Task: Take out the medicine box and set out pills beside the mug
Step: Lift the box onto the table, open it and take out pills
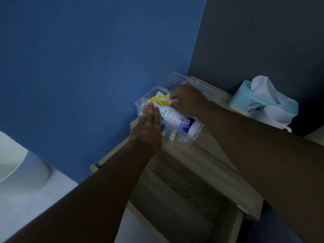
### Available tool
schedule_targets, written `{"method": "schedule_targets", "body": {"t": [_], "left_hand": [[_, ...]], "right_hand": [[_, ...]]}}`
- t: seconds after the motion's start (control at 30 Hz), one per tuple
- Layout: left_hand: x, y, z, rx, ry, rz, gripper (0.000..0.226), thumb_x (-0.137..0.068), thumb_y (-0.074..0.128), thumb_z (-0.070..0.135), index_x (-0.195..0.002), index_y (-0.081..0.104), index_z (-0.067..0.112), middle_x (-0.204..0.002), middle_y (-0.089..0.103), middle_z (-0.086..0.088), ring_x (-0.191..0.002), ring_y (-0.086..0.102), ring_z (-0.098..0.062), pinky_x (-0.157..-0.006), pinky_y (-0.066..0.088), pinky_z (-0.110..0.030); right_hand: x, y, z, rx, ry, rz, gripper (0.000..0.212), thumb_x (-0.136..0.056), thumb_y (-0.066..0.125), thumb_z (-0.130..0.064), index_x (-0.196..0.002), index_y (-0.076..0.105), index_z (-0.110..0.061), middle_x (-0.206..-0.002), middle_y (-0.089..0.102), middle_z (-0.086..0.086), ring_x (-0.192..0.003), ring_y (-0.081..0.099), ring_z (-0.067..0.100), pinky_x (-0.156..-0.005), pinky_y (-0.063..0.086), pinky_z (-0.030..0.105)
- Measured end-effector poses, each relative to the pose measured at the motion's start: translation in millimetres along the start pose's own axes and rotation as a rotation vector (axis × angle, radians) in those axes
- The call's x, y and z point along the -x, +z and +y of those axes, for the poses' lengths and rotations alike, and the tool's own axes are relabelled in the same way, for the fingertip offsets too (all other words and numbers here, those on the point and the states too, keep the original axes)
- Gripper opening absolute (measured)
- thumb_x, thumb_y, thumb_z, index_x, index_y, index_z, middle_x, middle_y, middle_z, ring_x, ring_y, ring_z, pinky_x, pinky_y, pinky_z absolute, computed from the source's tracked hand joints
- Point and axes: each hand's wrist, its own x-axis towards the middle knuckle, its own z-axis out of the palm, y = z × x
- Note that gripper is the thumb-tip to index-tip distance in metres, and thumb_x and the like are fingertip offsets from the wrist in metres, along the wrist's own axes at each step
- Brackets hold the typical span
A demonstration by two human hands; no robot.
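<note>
A clear plastic medicine box stands open on the wooden nightstand, its lid tipped back toward the wall. A white and purple bottle lies across the packets inside, next to yellow sachets. My left hand rests flat on the bottle's left end, fingers together. My right hand reaches into the back of the box and pinches a small pale packet. A white mug stands at the right, partly hidden by my right forearm.
A light blue tissue box with a tissue sticking up sits behind the mug against the dark wall. The nightstand's drawer hangs open below the top. A blue wall is at the left, and white bedding lies at the lower left.
</note>
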Motion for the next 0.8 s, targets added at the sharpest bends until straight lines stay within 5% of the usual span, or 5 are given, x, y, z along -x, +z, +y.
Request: {"method": "schedule_targets", "body": {"t": [0.47,0.8], "left_hand": [[-0.4,0.9,0.7,0.038,0.021,0.010,0.082,-0.096,0.046,0.016,-0.154,-0.012,0.003,-0.164,-0.015,-0.016,-0.151,-0.014,-0.031,-0.122,0.006,-0.038],[-3.0,-27.3,-3.0,0.214,0.028,-0.160,0.077,-0.096,0.048,0.014,-0.156,-0.001,0.005,-0.165,-0.011,-0.012,-0.152,-0.013,-0.029,-0.123,-0.001,-0.042]], "right_hand": [[-10.2,7.3,7.0,-0.123,-0.043,-0.003,0.031,-0.086,0.071,-0.023,-0.114,0.074,-0.010,-0.119,0.070,0.010,-0.111,0.065,0.025,-0.096,0.052,0.038],[32.9,-9.7,1.3,-0.325,-0.014,0.231,0.036,-0.082,0.071,-0.035,-0.111,0.073,-0.014,-0.101,0.065,0.002,-0.087,0.062,0.012,-0.077,0.048,0.022]]}}
